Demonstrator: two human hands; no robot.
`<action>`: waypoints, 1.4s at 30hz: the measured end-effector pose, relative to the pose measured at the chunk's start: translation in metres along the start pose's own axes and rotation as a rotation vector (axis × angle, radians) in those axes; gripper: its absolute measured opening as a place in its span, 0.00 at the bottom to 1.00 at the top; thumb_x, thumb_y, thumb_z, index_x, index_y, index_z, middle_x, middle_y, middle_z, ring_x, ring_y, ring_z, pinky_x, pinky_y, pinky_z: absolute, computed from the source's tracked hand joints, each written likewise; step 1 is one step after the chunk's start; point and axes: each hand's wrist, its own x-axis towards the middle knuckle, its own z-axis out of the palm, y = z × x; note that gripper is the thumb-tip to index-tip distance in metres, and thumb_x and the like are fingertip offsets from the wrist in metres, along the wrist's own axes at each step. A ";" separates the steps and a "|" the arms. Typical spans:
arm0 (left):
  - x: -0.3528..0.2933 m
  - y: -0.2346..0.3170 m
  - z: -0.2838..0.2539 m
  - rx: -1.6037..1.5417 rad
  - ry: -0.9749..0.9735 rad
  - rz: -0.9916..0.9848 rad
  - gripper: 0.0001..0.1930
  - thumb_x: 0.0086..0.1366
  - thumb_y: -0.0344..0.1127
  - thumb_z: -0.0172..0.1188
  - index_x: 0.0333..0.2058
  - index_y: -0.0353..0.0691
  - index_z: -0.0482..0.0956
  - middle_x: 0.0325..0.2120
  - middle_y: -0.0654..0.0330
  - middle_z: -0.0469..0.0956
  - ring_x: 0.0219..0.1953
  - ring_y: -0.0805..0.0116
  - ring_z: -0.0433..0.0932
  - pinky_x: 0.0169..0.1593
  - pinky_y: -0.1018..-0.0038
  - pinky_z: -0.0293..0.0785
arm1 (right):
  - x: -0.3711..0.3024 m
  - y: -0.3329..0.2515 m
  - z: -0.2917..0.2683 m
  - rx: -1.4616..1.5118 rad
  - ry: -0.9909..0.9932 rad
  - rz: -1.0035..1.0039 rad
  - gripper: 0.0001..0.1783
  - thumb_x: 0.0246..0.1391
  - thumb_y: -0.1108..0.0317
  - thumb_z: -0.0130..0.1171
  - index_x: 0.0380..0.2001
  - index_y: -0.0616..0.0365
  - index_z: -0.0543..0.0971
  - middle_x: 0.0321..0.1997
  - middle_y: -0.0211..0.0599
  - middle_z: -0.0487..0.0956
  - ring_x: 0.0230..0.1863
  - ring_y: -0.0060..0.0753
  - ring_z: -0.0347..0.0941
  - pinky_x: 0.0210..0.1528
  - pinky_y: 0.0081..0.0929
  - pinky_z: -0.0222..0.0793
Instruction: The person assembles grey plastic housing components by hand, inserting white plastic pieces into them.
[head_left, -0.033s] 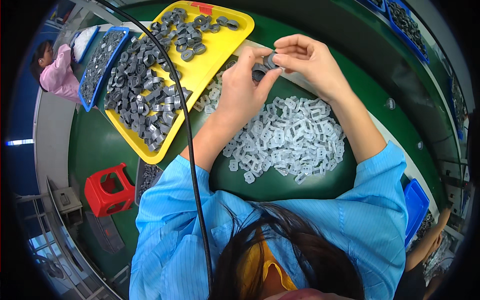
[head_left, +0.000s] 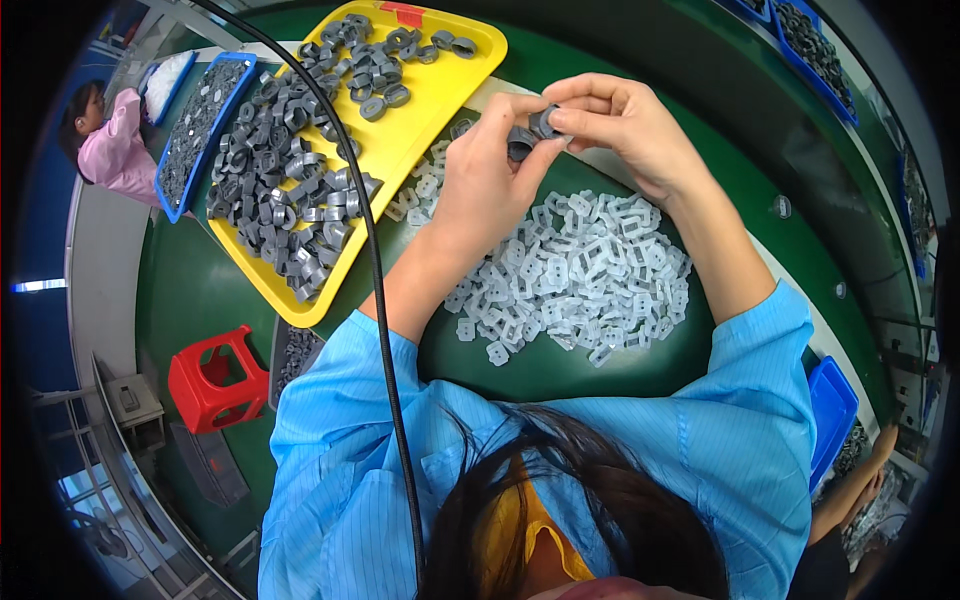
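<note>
Above the far side of the pale heap, my two hands meet with fingertips nearly touching. My left hand (head_left: 482, 172) is closed around a dark grey ring-shaped plastic part (head_left: 520, 145). Between thumb and fingers, my right hand (head_left: 640, 140) pinches a second grey round part (head_left: 545, 122), held close beside the first. Whether the two parts touch or join is hard to make out, since fingers cover much of both. Below the hands lies a heap of translucent white plastic clips (head_left: 570, 285). To the left, a yellow tray (head_left: 440, 88) carries many grey ring parts (head_left: 290, 195).
A black cable (head_left: 375, 270) hangs across the view near my left arm. Blue trays of parts (head_left: 205, 135) stand at the far left, near a person in pink (head_left: 115, 150). A red stool (head_left: 218, 380) is at left. At right are a blue bin (head_left: 832, 410) and another person's arm (head_left: 855, 485).
The grey part in my right fingers has tilted slightly, and my right hand has shifted a little. My left hand stays nearly still.
</note>
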 end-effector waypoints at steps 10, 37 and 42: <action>0.006 -0.005 -0.011 -0.004 -0.166 0.160 0.19 0.53 0.30 0.69 0.44 0.37 0.77 0.33 0.58 0.80 0.35 0.70 0.79 0.39 0.76 0.74 | -0.002 -0.008 -0.011 -0.007 -0.166 0.080 0.07 0.49 0.73 0.64 0.32 0.63 0.79 0.29 0.33 0.81 0.30 0.19 0.77 0.35 0.14 0.73; 0.013 -0.019 -0.017 -0.803 -0.099 -0.558 0.14 0.70 0.32 0.50 0.51 0.33 0.72 0.39 0.53 0.78 0.34 0.71 0.79 0.39 0.78 0.77 | 0.036 0.039 -0.061 -0.649 0.366 -0.245 0.13 0.45 0.69 0.65 0.36 0.61 0.80 0.31 0.34 0.81 0.31 0.23 0.76 0.36 0.24 0.70; 0.012 -0.028 -0.020 -0.676 -0.188 -0.481 0.15 0.69 0.34 0.53 0.50 0.31 0.74 0.42 0.56 0.77 0.43 0.72 0.78 0.47 0.81 0.74 | 0.023 0.029 -0.064 -1.130 0.446 -0.492 0.15 0.49 0.67 0.62 0.40 0.60 0.78 0.37 0.38 0.81 0.37 0.31 0.77 0.45 0.26 0.72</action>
